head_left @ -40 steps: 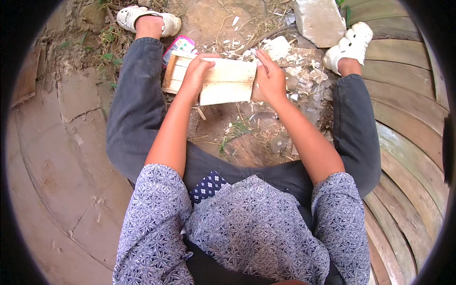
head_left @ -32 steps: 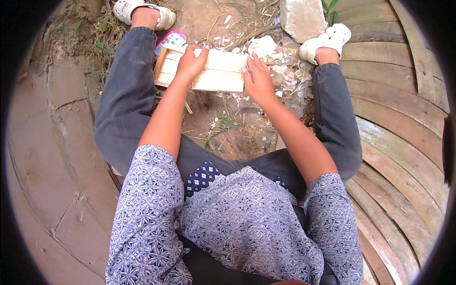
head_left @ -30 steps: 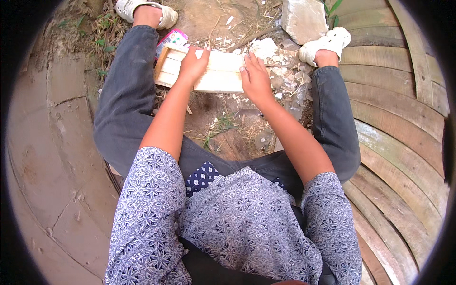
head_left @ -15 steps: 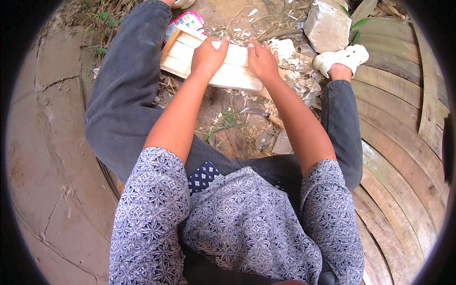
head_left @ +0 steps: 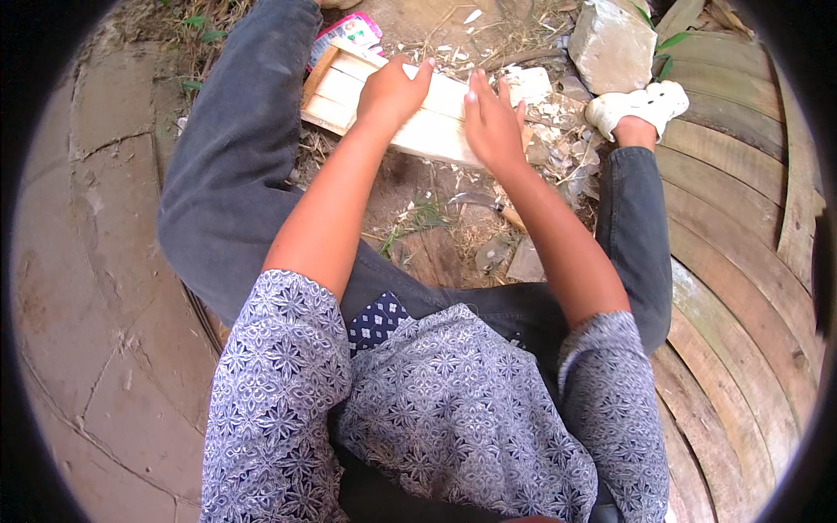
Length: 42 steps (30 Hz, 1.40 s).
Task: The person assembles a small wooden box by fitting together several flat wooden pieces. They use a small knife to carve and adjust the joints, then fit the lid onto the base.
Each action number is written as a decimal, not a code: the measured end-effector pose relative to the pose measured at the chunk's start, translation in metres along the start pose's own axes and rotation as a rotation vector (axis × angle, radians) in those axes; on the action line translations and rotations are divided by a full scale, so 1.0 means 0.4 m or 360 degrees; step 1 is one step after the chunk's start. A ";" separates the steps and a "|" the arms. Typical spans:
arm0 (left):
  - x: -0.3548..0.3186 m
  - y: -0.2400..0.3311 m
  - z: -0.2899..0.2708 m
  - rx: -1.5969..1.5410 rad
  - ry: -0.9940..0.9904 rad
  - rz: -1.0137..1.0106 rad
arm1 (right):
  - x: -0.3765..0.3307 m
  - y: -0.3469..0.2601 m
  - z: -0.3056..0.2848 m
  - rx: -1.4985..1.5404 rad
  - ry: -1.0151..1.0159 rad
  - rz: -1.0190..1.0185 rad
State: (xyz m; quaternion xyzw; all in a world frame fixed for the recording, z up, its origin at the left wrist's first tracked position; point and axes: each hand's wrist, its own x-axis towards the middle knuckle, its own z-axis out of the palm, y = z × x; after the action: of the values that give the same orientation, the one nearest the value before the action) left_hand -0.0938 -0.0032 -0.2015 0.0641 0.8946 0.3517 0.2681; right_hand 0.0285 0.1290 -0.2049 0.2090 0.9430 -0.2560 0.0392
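The ground here is bare dirt [head_left: 410, 187] strewn with dry grass, pale chips and bits of rubble, running between the seated person's spread legs in the upper middle of the frame. Flat stone slabs [head_left: 96, 288] with cracked joints curve around the left side, and weathered wooden planks [head_left: 741, 261] bend around the right. A grey stone block [head_left: 610, 39] sits at the upper right, just above a white shoe [head_left: 641, 105].

The pale wooden board [head_left: 418, 118] lies tilted on the dirt in the upper middle, its left end close against the dark trouser leg [head_left: 235, 157] and its right end among the chips. A pink-and-white packet [head_left: 349, 30] pokes out just beyond its upper left corner.

The left hand [head_left: 392, 91] rests on top of the board, fingers curled over its far edge; its grip looks loosely closed around that edge. The right hand [head_left: 493, 122] lies flat beside it, fingers stretched and slightly spread, pressing on the board rather than grasping it. The two hands sit near one another without touching.

Open dirt lies below the board toward the person's lap; the legs hem the board in left and right.
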 end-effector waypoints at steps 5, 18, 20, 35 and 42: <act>-0.007 0.000 0.032 -0.0131 0.0046 -0.0004 | -0.058 0.032 0.000 0.0020 0.0119 -0.0184; -0.069 0.092 0.039 -0.0569 -0.0163 0.0260 | -0.089 0.054 -0.055 0.0041 0.0232 0.0190; -0.096 0.131 0.038 -0.0720 -0.0295 0.0316 | -0.070 0.107 -0.064 0.0707 0.0290 0.0248; -0.130 0.150 0.046 -0.2862 -0.1221 0.0107 | -0.201 -0.092 -0.171 0.1538 0.0298 0.0436; -0.201 0.186 0.004 -0.2847 -0.0984 0.0260 | -0.296 -0.153 -0.217 0.1186 0.0557 -0.0048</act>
State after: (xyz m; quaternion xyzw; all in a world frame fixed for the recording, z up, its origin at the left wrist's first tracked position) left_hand -0.0303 0.0287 -0.1181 -0.0124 0.1756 0.8916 0.4173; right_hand 0.1136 0.0804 -0.0798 0.2354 0.7811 -0.5411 -0.2041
